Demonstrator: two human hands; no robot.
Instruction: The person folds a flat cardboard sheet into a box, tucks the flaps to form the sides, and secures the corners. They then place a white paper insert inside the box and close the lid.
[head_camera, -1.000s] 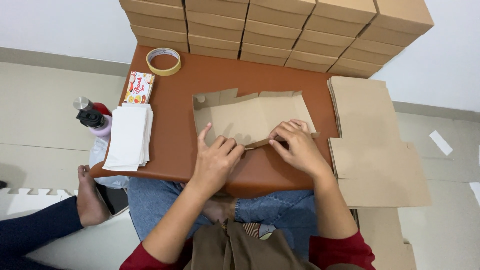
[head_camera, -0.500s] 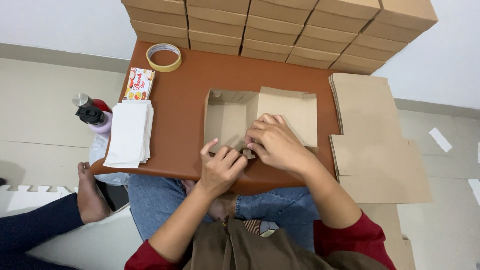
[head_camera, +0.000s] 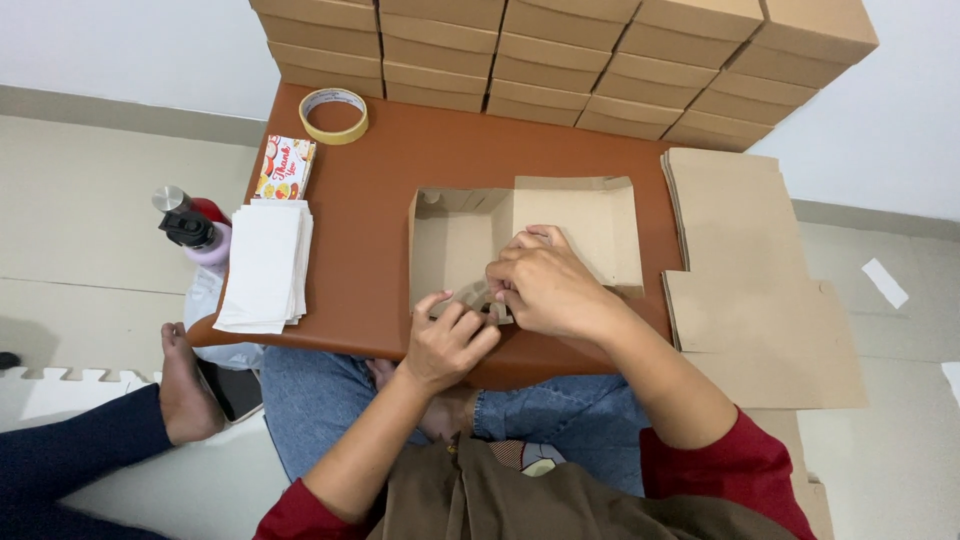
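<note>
Box: a brown cardboard box (head_camera: 470, 245) is lying half folded on the brown desk (head_camera: 390, 170), right in front of the person, with its lid flap lying open to the right.
Left hand: the left hand (head_camera: 447, 340) is pinching the near wall of the box, fingers (head_camera: 440, 300) close together on a small flap.
Right hand: the right hand (head_camera: 545, 285) is pressing down on the same near wall, fingers curled and bunched over the fold. I cannot tell if it is pinching the flap or only pushing it.
How it handles: the box is looking light and thin. It is probably stiff along the flat parts and bendy at the creases, so it could crumple if squeezed hard.
Where to hold: the best spot is likely the edges and folds, near the corners, not the middle of a wall.
Nearby: a stack of flat cardboard sheets (head_camera: 760, 290) is lying to the right, finished boxes (head_camera: 560, 60) are piled at the back, a tape roll (head_camera: 334, 115) and white paper (head_camera: 264, 262) are sitting to the left.
</note>
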